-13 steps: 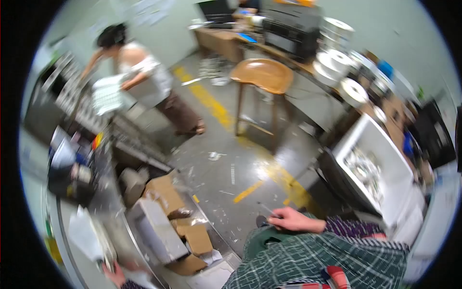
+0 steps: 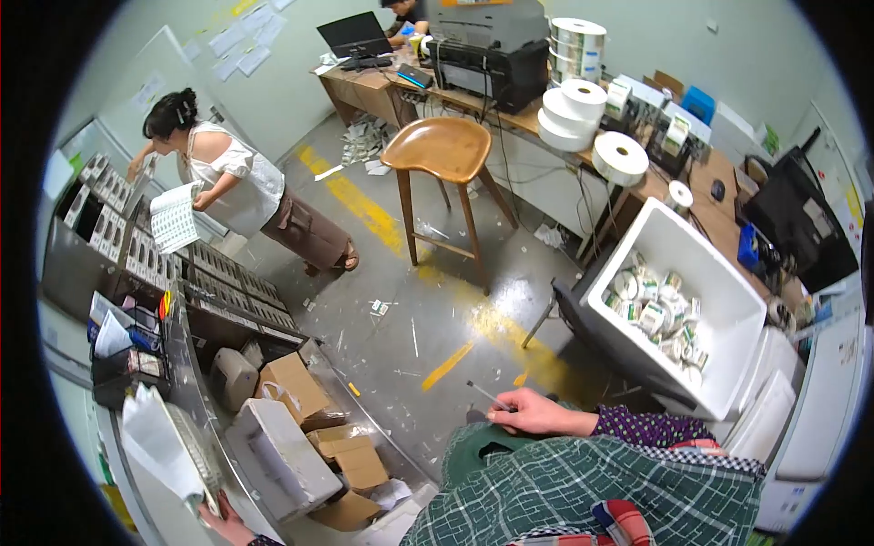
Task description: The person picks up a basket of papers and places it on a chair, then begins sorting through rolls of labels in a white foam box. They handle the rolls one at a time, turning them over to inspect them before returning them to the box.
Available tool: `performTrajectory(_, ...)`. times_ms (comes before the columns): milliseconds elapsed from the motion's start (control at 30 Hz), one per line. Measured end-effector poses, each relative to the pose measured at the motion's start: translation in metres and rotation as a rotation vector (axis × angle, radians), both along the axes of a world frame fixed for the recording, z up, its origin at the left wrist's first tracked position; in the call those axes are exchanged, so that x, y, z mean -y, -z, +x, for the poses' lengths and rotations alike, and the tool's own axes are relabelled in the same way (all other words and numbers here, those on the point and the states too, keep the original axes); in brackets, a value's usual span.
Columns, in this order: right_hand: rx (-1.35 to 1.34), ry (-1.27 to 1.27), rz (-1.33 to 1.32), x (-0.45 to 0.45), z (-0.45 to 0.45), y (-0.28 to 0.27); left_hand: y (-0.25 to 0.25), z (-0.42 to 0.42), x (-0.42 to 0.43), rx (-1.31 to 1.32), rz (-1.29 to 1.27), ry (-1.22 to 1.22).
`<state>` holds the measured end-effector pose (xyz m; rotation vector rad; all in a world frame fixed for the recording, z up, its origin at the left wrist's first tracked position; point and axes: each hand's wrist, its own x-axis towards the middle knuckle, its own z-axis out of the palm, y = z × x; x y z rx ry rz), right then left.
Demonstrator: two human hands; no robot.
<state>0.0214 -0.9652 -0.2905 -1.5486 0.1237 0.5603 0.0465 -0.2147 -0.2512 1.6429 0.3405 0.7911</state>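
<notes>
Paper stack (image 2: 162,439) lies at your left, its near end pinched in your left hand (image 2: 229,526); your right hand (image 2: 539,412) pinches a pen (image 2: 487,395). Your view has swung rightward, leaving both holds unchanged.

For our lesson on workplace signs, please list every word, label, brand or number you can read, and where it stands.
No text can be read.
Wall sheets: print too small.
Co-worker's sheet: too small.
Shelf boxes: too small.
Roll stack: labels too small.
Small rolls: too small.
Papers at left hand: no print visible.
</notes>
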Motion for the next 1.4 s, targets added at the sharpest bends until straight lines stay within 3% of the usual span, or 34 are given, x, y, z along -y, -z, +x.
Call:
performTrajectory(33,-0.02,-0.019,-0.012,0.016,0.003,-0.005,0.002,-0.003,0.026,0.012,0.238,0.069)
performTrajectory(133,-0.038,0.008,0.011,0.058,0.006,0.0,-0.069,0.021,0.217,0.004,0.251,0.018)
performTrajectory(200,-0.058,0.118,0.05,0.086,0.016,0.012,-0.07,0.079,0.199,-0.003,-0.704,-0.069)
performTrajectory(267,-0.013,0.235,0.06,0.106,0.039,0.017,-0.049,0.105,0.248,0.015,-0.588,0.038)
performTrajectory(400,-0.03,0.384,0.166,0.143,0.104,0.003,-0.02,0.163,0.368,-0.091,-0.623,0.288)
performTrajectory(567,0.037,0.594,0.264,0.166,0.187,0.041,0.027,0.25,0.492,-0.204,-0.736,0.478)
performTrajectory(767,0.039,0.804,0.038,0.206,0.336,0.101,0.059,0.369,0.604,-0.396,-0.757,0.529)
performTrajectory(833,0.027,0.874,-0.14,0.223,0.398,0.128,0.058,0.405,0.631,-0.442,-0.736,0.543)
performTrajectory(900,0.178,0.967,-0.257,0.238,0.465,0.17,0.069,0.437,0.649,-0.474,-0.693,0.565)
performTrajectory(1000,0.082,0.984,0.068,0.24,0.517,0.169,0.089,0.472,0.665,-0.488,-0.658,0.572)
performTrajectory(1100,-0.07,0.995,0.075,0.24,0.544,0.185,0.1,0.499,0.681,-0.502,-0.648,0.578)
performTrajectory(1267,-0.119,1.034,0.075,0.231,0.519,0.199,0.099,0.513,0.712,-0.515,-0.647,0.588)
performTrajectory(1400,-0.235,1.042,0.198,0.223,0.434,0.18,0.114,0.505,0.724,-0.53,-0.63,0.658)
